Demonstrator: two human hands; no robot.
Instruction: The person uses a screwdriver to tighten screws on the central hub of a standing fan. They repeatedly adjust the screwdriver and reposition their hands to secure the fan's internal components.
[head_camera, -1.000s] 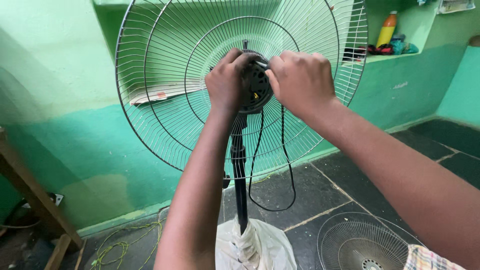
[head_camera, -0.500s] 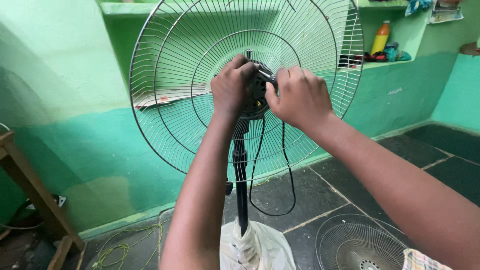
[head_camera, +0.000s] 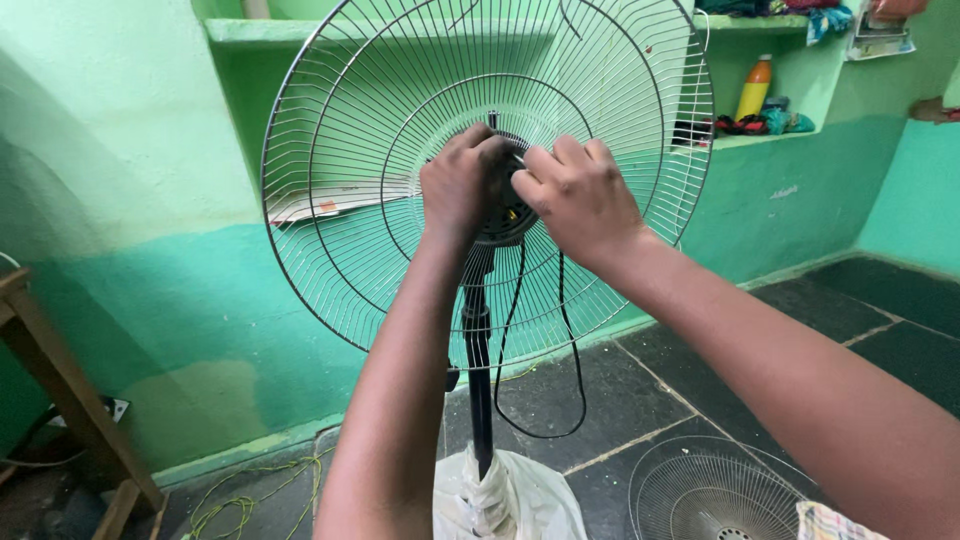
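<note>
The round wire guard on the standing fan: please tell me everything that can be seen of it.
The wire guard is a large round grille of thin, shiny metal, with many fine spokes running from the centre to an outer rim and a few rings crossing them. It stands upright, mounted at the dark motor housing atop the black pole. No blades show in front of it. The left hand and right hand grip the housing at its centre. The top edge is cut off by the frame.

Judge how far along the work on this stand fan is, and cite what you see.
Done: the rear wire guard sits on the pole. In hand: the left hand and right hand grip the motor housing. Left: no blades show, and the second guard lies on the floor.
</note>
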